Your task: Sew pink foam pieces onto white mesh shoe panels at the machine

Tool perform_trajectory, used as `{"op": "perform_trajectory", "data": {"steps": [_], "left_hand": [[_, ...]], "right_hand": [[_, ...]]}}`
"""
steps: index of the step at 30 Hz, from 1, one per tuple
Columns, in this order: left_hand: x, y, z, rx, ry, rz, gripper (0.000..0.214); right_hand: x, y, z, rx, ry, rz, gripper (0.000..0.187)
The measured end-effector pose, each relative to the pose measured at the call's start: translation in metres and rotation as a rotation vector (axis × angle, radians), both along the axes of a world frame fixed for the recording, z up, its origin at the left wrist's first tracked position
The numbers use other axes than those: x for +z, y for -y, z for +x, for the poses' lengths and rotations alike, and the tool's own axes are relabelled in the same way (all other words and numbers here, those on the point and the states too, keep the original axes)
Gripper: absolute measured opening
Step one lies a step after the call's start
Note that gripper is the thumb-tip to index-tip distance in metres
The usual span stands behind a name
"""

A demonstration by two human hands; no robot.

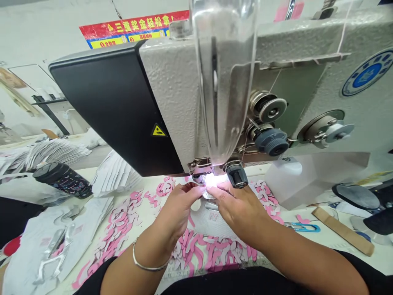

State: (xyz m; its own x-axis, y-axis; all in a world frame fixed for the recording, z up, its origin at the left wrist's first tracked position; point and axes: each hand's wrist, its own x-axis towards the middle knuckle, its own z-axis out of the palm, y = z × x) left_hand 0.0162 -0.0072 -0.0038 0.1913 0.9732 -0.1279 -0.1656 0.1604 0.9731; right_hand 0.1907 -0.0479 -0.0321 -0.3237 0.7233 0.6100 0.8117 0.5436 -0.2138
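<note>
Two hands bring their fingertips together on a white fabric piece under a sewing machine's presser foot.

The left hand, wearing a metal bangle, and the right hand curl inward, fingertips nearly meeting on the white fabric piece; lamp glare probably hides whether they pinch it. Loose pink-and-white cut pieces lie at six o'clock, with more around the hands. Blue-handled snips sit at three o'clock, and a black patterned tumbler at nine. A stack of white pieces stands at ten o'clock. The presser foot sits at twelve, below the sewing machine head. How much is stitched stays hidden.
</note>
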Motion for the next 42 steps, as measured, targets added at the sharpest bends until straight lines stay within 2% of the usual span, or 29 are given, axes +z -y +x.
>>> {"op": "perform_trajectory", "data": {"steps": [4, 7, 12, 18, 24, 31, 36, 39, 42], "left_hand": [[0.0, -0.005, -0.001, -0.093, -0.004, 0.021, 0.012], [-0.001, -0.005, -0.002, -0.1, -0.018, 0.028, 0.015], [0.009, -0.004, 0.0, -0.119, -0.065, -0.035, 0.013], [0.017, -0.006, 0.001, -0.139, -0.096, -0.001, 0.009], [0.009, -0.02, -0.01, -0.168, -0.124, 0.021, 0.002], [-0.002, -0.047, -0.023, -0.215, -0.056, -0.155, 0.014], [-0.003, -0.058, -0.025, -0.262, -0.008, -0.217, 0.023], [-0.001, -0.056, -0.028, -0.217, -0.063, -0.151, 0.022], [0.004, -0.044, -0.038, -0.135, -0.38, 0.076, 0.026]], "right_hand": [[0.006, -0.006, 0.007, 0.028, -0.099, -0.093, 0.026], [0.007, -0.008, 0.009, 0.011, -0.095, -0.035, 0.028], [0.008, -0.008, 0.01, 0.029, 0.05, 0.078, 0.031], [0.001, -0.009, 0.008, 0.008, 0.058, 0.091, 0.033], [-0.012, -0.007, -0.004, -0.061, -0.006, 0.147, 0.032], [-0.017, -0.004, -0.019, -0.136, -0.004, 0.154, 0.035], [-0.02, -0.008, -0.022, -0.105, -0.057, 0.193, 0.036], [-0.016, -0.009, -0.02, -0.094, -0.081, 0.213, 0.034], [-0.008, -0.008, -0.014, -0.102, -0.033, 0.172, 0.028]]}}
